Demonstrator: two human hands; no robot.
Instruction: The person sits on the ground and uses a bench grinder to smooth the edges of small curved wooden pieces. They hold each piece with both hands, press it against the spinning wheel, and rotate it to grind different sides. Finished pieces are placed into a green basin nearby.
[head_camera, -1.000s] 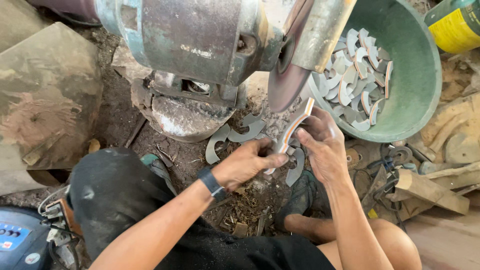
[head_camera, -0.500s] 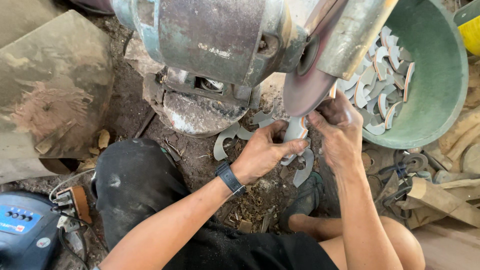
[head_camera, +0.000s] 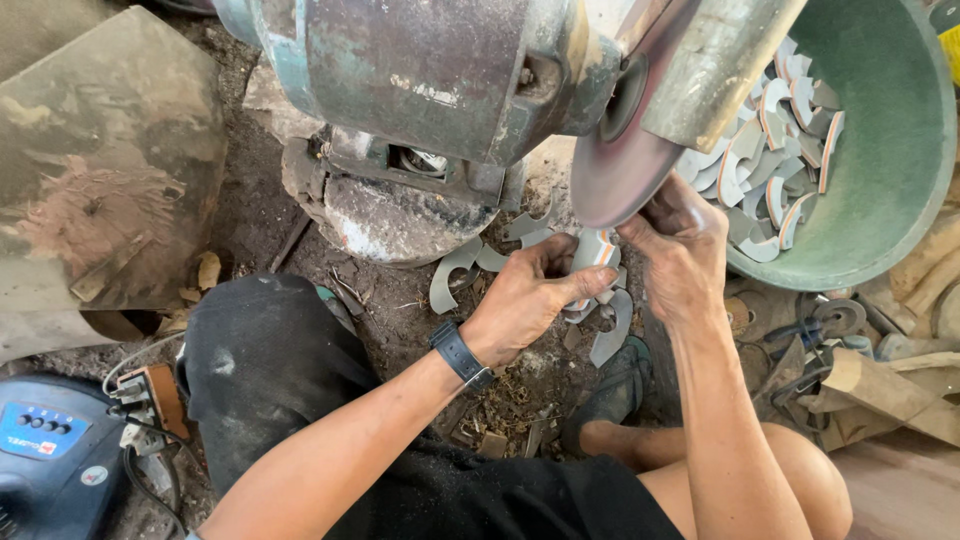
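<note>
**Operator:** Holding the workpiece now. Both hands are closed on one curved metal blank (head_camera: 597, 250), which sits just under the lower edge of the grinding wheel (head_camera: 622, 160). The left hand (head_camera: 528, 300) grips its lower end from below, fingers curled round it; the right hand (head_camera: 678, 250) pinches the upper end, right beside the wheel.

**Supervisor:** Describe the blank.

**Operator:** Flat, crescent-shaped, dull grey with an orange-tinted band along one edge. Most of it is hidden by the fingers, so I cannot tell its full outline. More grey blanks of similar shape (head_camera: 462, 268) lie on the dirt floor below the hands, and many more fill the green basin (head_camera: 900, 170) to the right.

**Supervisor:** Handling properties?

**Operator:** Judging by its look, it is thin sheet metal: stiff, light, not fragile. The cut edges are probably sharp or burred, and the piece is likely to heat up at the wheel. The small surface leaves little room for grip.

**Supervisor:** Recommended hold?

**Operator:** Take it at the two ends of the curve, one hand on each, flat faces between thumb and fingers, leaving the middle free toward the wheel. Fingertips should stay back from the rim; the right hand looks very close to it.

**Supervisor:** Surroundings?

**Operator:** The grinder motor housing (head_camera: 430, 75) stands above on a rough base. A blue device with cables (head_camera: 50, 450) lies at the lower left. A black wristwatch (head_camera: 460, 355) is on the left wrist.
</note>
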